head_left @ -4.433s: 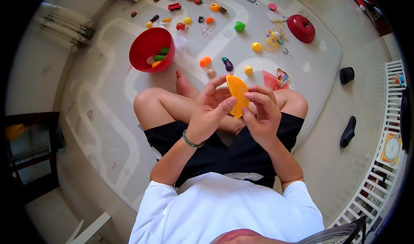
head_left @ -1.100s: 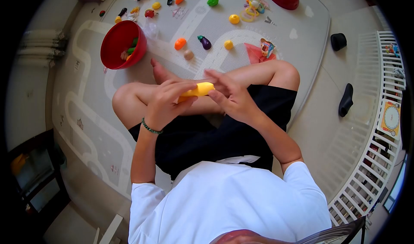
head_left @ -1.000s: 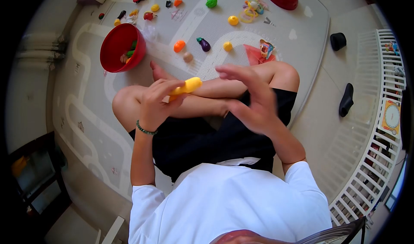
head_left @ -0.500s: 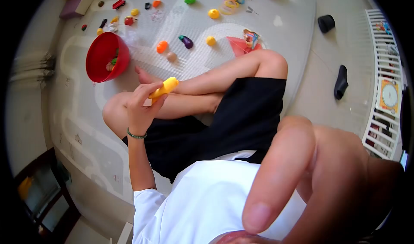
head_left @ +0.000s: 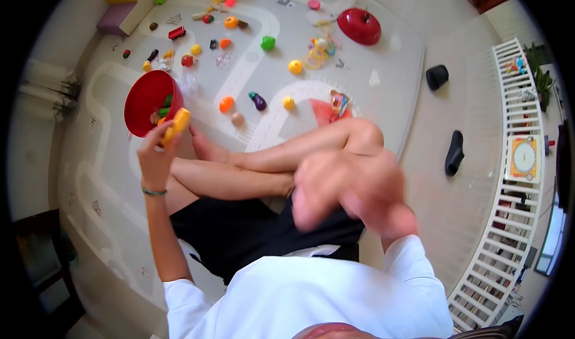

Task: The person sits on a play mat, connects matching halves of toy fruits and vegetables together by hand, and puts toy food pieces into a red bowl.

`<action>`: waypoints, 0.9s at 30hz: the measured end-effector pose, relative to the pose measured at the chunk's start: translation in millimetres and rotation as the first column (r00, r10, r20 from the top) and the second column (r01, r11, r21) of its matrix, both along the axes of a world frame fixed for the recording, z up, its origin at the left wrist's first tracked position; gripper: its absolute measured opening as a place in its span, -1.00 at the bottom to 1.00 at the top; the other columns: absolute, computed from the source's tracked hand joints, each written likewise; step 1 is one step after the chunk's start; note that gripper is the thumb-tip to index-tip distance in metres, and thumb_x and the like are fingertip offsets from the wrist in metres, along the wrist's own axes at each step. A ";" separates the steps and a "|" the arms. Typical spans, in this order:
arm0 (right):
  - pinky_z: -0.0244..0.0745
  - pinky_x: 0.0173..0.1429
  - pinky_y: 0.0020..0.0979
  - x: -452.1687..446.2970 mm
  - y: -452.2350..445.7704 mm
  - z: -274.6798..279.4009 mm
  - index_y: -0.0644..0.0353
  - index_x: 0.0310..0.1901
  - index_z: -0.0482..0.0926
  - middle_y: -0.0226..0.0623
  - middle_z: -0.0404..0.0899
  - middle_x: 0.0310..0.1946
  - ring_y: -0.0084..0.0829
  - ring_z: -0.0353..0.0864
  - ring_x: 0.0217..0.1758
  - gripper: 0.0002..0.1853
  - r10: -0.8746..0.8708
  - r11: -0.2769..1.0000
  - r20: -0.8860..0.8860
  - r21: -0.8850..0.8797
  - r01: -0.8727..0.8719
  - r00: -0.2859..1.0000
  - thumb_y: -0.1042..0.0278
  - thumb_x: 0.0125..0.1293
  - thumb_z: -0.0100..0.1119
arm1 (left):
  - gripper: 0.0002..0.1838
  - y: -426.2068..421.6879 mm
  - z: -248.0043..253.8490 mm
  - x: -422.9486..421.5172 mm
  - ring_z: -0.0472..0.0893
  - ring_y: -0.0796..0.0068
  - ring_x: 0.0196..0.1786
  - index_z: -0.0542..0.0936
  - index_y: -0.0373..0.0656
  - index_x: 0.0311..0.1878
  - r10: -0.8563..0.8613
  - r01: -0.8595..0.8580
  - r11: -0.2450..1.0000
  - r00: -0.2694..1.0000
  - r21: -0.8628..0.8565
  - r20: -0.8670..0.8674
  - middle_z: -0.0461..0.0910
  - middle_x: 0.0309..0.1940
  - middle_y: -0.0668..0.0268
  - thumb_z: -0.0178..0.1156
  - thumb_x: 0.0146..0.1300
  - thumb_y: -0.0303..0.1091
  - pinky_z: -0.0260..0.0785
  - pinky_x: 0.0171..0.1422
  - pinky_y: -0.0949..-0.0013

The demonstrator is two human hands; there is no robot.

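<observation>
My left hand (head_left: 157,159), with a dark bead bracelet at its wrist, pinches a long yellow toy (head_left: 179,123) between thumb and fingers. Its exact kind is not clear. The toy overlaps the near rim of a red bowl (head_left: 133,102) in the view; whether they touch I cannot tell. Green and other coloured pieces lie inside the bowl. My right hand (head_left: 359,189) is raised close to the camera above my crossed legs. Motion smears its fingers, and I make out nothing in it.
On the grey play mat lie a toy eggplant (head_left: 257,101), an orange toy (head_left: 226,104), a brown ball (head_left: 238,119), a green toy pepper (head_left: 268,42) and a red lid (head_left: 359,26). Black shoes (head_left: 455,153) and a white fence (head_left: 515,219) stand at the right.
My left hand has moved left with the yellow toy, towards the red bowl. My right hand has gone from the lower right up and forward over my legs. The camera view has tilted up.
</observation>
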State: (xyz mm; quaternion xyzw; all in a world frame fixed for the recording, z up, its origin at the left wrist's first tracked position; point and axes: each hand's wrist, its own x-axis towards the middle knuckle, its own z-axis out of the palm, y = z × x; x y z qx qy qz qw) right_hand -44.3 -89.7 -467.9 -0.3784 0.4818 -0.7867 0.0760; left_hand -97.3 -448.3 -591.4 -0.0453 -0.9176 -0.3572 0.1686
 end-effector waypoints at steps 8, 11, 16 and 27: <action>0.41 0.21 -0.27 -117.8 8.7 -221.2 0.23 -0.01 0.49 -0.13 0.55 -0.01 -0.23 0.55 0.06 -0.64 -0.323 0.582 -0.067 0.773 0.254 0.944 0.18 0.29 0.23 | -0.70 -123.8 -63.5 -138.8 0.71 0.24 -0.17 0.71 -0.13 -0.15 0.437 -0.299 0.862 0.847 -0.409 0.303 0.72 -0.24 0.16 0.33 0.11 -0.17 0.54 -0.05 0.21; 0.42 0.22 -0.21 -153.9 1.9 -278.8 0.20 0.02 0.50 -0.08 0.49 0.08 -0.10 0.54 0.09 -0.58 -0.267 0.207 -0.482 0.817 0.539 0.834 0.21 0.16 0.32 | -0.72 -122.1 -85.7 -165.7 0.69 0.23 -0.08 0.72 -0.03 -0.15 0.475 -0.203 0.828 0.750 -0.522 0.460 0.71 -0.17 0.23 0.33 0.11 -0.14 0.52 0.04 0.19; 0.45 0.17 -0.16 -165.9 0.7 -295.3 0.13 0.07 0.51 -0.09 0.42 0.12 -0.06 0.52 0.11 -0.48 -0.250 -0.033 -0.280 0.959 0.280 0.927 0.22 0.04 0.38 | -0.43 -101.5 -79.5 -179.1 0.66 0.13 0.01 0.65 -0.17 -0.03 0.544 -0.124 0.799 0.568 -0.589 0.618 0.67 -0.07 0.08 0.34 0.10 0.14 0.53 0.04 0.12; 0.52 -0.24 -0.49 -182.0 -2.8 -315.9 0.22 0.12 0.50 -0.38 0.56 -0.27 -0.56 0.56 -0.31 -0.62 -0.476 0.740 0.368 0.658 0.139 0.799 0.30 0.30 0.24 | -0.66 55.7 -95.0 -105.5 0.62 0.21 -0.03 0.61 -0.02 0.00 -0.094 0.208 0.947 0.909 -0.244 0.406 0.64 -0.12 0.20 0.29 0.15 -0.20 0.47 0.04 0.20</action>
